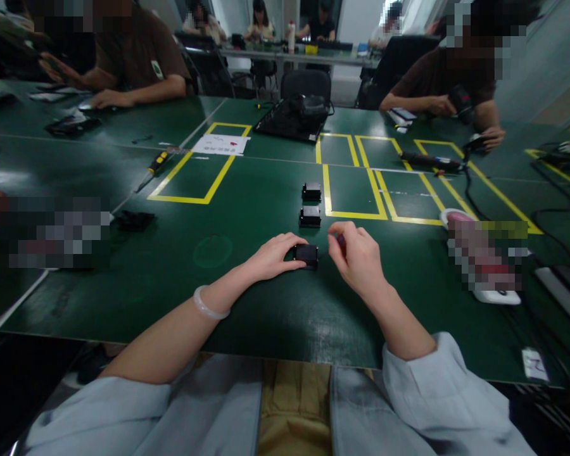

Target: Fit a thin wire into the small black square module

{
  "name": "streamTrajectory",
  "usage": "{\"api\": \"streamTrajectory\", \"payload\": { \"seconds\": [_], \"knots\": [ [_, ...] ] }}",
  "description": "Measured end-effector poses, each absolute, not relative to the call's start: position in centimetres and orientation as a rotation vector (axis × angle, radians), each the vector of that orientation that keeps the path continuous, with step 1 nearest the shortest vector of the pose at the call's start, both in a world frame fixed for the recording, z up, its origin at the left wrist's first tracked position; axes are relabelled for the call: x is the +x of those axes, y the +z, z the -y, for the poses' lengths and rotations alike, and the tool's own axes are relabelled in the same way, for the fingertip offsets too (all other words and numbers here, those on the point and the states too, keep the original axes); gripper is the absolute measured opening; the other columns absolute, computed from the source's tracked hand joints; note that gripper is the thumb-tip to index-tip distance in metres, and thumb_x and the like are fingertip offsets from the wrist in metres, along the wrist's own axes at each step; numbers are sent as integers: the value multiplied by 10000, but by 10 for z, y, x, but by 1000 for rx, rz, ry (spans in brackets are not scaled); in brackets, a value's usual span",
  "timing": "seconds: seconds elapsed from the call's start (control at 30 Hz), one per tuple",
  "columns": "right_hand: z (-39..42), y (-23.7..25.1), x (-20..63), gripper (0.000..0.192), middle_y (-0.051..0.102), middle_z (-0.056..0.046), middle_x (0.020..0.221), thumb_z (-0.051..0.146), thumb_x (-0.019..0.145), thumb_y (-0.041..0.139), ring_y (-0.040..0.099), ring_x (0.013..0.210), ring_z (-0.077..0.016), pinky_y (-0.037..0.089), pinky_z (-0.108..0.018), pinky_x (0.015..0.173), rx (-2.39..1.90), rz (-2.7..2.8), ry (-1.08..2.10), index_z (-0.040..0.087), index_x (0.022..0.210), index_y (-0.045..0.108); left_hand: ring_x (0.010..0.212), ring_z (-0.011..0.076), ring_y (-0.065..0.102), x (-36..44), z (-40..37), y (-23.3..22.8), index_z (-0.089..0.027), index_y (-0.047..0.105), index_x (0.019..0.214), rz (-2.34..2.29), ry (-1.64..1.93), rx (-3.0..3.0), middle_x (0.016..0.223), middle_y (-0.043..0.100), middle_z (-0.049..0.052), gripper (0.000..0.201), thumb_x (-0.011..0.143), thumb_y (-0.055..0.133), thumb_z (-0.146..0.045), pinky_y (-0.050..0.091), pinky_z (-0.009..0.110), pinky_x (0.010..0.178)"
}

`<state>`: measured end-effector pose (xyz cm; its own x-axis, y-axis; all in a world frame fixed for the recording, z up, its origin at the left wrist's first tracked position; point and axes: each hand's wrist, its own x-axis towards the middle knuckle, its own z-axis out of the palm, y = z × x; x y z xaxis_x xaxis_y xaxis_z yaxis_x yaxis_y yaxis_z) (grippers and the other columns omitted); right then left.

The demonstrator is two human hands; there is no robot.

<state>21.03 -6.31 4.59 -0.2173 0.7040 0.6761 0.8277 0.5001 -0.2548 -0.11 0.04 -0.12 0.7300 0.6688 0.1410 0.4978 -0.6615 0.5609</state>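
A bump from the right hand (pixel 361 256), fingers pinching a dark piece (pixel 342 240), could shift the black block (pixel 306 254) the left hand (pixel 274 257) clamps

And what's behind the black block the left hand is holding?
A nearer block and a farther block, roughly in line on the table. Anything tucked right against the far side of the held block is covered, so I can't tell.

Three blocks (pixel 310 216) lined up on table (pixel 275 316), screwdriver (pixel 154 168) left
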Motion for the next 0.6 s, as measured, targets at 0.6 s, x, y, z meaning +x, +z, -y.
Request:
{"api": "streamTrajectory", "payload": {
  "seconds": [0.6],
  "knots": [
    [62,42,210,183,623,-16,773,213,905,447,548,651,-162,409,-302,664,-1268,1968,-187,194,1070,522,1029,245,557,0,-2,-4,-226,553,1198,-893,464,2457,1114,599,69,385,877,620,-427,440,362,879]
  ]
}}
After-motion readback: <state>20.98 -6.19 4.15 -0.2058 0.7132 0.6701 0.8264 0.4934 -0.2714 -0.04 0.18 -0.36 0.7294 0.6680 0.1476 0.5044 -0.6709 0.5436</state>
